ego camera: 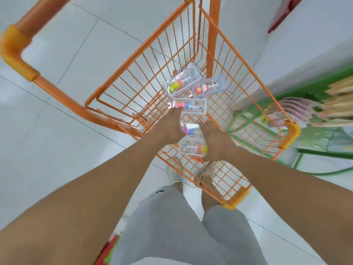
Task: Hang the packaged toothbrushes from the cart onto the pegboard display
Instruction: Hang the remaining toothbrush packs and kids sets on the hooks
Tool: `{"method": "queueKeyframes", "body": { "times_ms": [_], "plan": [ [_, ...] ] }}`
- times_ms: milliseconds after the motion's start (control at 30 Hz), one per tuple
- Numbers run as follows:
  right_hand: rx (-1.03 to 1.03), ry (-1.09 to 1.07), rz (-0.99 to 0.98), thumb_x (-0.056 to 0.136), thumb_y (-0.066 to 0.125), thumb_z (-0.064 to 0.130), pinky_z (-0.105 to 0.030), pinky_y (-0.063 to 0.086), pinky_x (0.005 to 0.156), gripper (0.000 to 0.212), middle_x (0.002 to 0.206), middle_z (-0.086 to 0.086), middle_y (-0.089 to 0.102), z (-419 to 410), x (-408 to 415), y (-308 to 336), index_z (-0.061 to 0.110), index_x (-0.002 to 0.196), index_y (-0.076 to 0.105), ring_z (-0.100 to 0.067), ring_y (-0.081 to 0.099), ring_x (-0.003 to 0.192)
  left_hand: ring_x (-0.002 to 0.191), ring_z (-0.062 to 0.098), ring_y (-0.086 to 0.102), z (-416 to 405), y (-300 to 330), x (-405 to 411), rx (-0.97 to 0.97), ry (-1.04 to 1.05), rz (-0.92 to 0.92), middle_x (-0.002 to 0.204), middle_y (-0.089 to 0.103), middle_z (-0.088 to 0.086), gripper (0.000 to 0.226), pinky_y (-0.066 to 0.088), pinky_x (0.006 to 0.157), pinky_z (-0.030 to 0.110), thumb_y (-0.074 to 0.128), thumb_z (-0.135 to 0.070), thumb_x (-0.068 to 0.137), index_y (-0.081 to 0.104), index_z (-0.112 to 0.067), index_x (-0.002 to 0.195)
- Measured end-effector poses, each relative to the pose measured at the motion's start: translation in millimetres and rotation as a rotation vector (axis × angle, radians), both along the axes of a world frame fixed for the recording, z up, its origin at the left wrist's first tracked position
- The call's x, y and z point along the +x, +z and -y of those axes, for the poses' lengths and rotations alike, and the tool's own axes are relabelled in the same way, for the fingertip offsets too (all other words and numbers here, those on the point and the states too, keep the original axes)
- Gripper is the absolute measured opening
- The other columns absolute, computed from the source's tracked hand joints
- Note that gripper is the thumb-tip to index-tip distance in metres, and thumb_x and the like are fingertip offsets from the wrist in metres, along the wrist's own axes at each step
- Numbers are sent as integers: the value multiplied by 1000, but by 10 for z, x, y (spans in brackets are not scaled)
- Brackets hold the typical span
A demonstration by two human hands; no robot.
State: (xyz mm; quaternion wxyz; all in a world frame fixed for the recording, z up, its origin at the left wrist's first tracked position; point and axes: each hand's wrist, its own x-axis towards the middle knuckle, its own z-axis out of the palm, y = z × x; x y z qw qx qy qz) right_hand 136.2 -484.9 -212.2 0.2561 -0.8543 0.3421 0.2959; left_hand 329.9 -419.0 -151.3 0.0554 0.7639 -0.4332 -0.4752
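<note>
Five clear, rigid plastic toothbrush packs [190,105] with bright cartoon handles are scattered on the floor of the orange wire cart [248,87]. Both grips are lowered among them, fingers relaxed, nothing held. The left hand [172,122] touches one pack's short end; its long axis runs rightward. Another pack lies between it and the right hand [214,139].

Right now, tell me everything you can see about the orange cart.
The orange cart is a wire-grid basket, apparently painted metal, with lighter orange corner caps and a thick tubular handle at the upper left. Seen from above, it stands on pale floor tiles, beside a green rack on its right. About five clear toothbrush packs lie loose on its mesh bottom. Both hands reach inside: the left hand touches one pack's end, the right hand lies over two nearer ones. Its wheels are not visible.
</note>
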Motion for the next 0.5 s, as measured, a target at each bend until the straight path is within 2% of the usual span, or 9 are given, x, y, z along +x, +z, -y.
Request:
{"method": "queueKeyframes", "body": {
  "times_ms": [33,100,167,200,267,300,367,400,500],
  "plan": [
    [32,-63,41,53,92,43,-47,56,88,137,154,-9,17,55,-43,43,20,156,5,-35,53,122,142,27,38,29,16,0,-25,61,4,159,31,6,86,37,112,39,74,-36,89,24,-16,157],
    [133,-307,139,53,95,39,-41,52,93,132,148,-8,23,136,-147,200,17,155,13,-29,50,122,119,23,55,97,93,-32,-30,393,-117,137,50,-2,75,51,97,41,78,-45,84,42,-21,145],
    [203,-602,262,56,96,29,-33,45,96,123,140,-4,29,147,-228,441,18,153,21,-24,42,128,103,21,61,155,229,-130,58,709,-401,122,58,0,62,57,83,39,79,-49,81,51,-25,131],
    [201,-722,333,56,96,26,-30,43,94,119,136,-1,31,121,-248,578,20,151,25,-21,41,127,106,22,63,177,317,-215,105,782,-572,126,59,4,74,59,85,42,83,-52,76,49,-22,135],
    [149,-877,488,54,97,23,-19,44,89,113,130,2,36,23,-237,930,23,145,30,-13,44,122,113,24,65,210,482,-452,99,771,-763,134,61,10,107,59,91,48,92,-57,57,48,-11,143],
    [138,-950,574,53,98,20,-10,44,84,110,127,4,39,-35,-228,1124,22,142,33,-6,48,118,110,21,68,226,600,-599,56,765,-794,129,65,10,109,58,93,48,95,-56,52,52,-2,137],
    [223,-1106,743,56,98,9,-3,46,73,99,119,8,48,-113,-262,1470,15,135,38,11,58,101,97,16,70,274,765,-769,-45,827,-755,109,71,5,69,57,91,44,93,-38,65,59,-2,112],
    [258,-1169,807,59,97,10,-7,50,71,92,116,10,52,-120,-310,1622,13,132,41,12,62,93,95,18,71,303,850,-813,-84,822,-745,106,72,6,53,58,90,46,91,-30,71,59,-7,107],
    [291,-1383,900,73,88,36,-31,58,69,53,104,6,67,-55,-569,2001,18,111,56,-10,69,84,104,32,72,375,1153,-832,-148,589,-825,117,72,16,51,58,91,47,86,-17,77,64,-5,121]
  ]
}}
